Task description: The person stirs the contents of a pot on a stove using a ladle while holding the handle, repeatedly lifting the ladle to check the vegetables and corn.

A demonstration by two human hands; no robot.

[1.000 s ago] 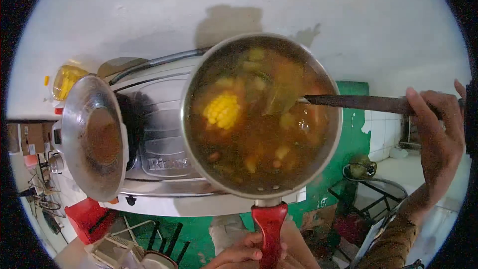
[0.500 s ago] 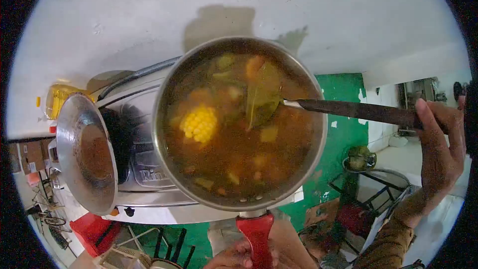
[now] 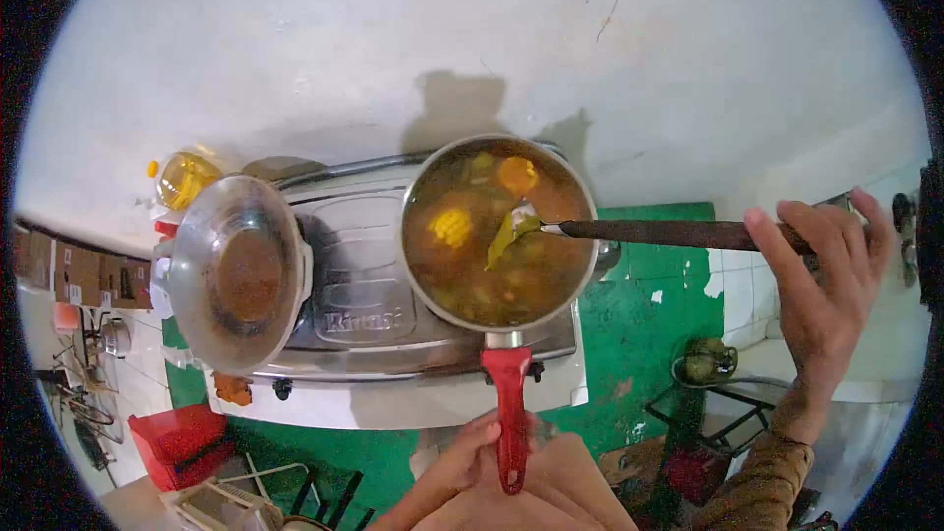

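Note:
A steel saucepan (image 3: 407, 280) of brown soup is over the right side of the stove. Floating in it are a piece of corn (image 3: 451, 228), another yellow-orange piece (image 3: 517, 174) and a green leaf (image 3: 508, 239). My left hand (image 3: 470, 452) is closed around the pan's red handle (image 3: 510, 423), its fingers partly hidden beneath. My right hand (image 3: 826, 285), out to the right, grips the end of a cooking spoon (image 3: 678, 233) with a long dark handle. The spoon's metal end reaches into the soup against the leaf and is partly submerged.
On the stove's (image 3: 364, 324) left side sits a wide metal wok (image 3: 246, 275), with an oil bottle (image 3: 187, 179) behind it. A hose (image 3: 344, 169) runs along the wall. A red object (image 3: 180, 444) is low left; a gas cylinder (image 3: 708, 361) stands low right.
The saucepan looks smaller and farther from the camera, with more stove showing. The leaf now looks folded at the spoon's end, and the yellow-orange piece shows more clearly near the back.

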